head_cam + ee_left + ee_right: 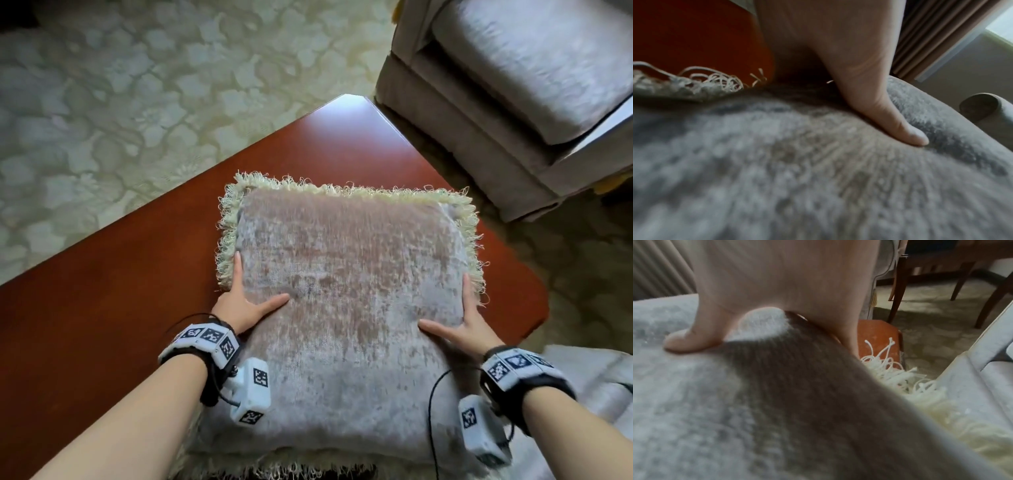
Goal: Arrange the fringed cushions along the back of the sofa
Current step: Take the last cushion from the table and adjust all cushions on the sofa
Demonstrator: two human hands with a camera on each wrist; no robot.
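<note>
Fingers of the left hand (244, 301) and right hand (463, 323) clasp the fringed cushion's (346, 294) sides, thumbs on top.

Left wrist view: the left hand (830, 53) enters from twelve o'clock, its thumb (898, 123) extended toward four o'clock and pressed flat into the grey plush face of the cushion (797, 178), which fills the lower frame. The other fingers are hidden behind the cushion edge. Cream fringe (715, 81) shows at ten o'clock against a red-brown table surface (694, 35). At two o'clock hang brown pleated curtains (937, 40); a rounded upholstered armrest (982, 107) sits at three o'clock. Focus is soft throughout
</note>
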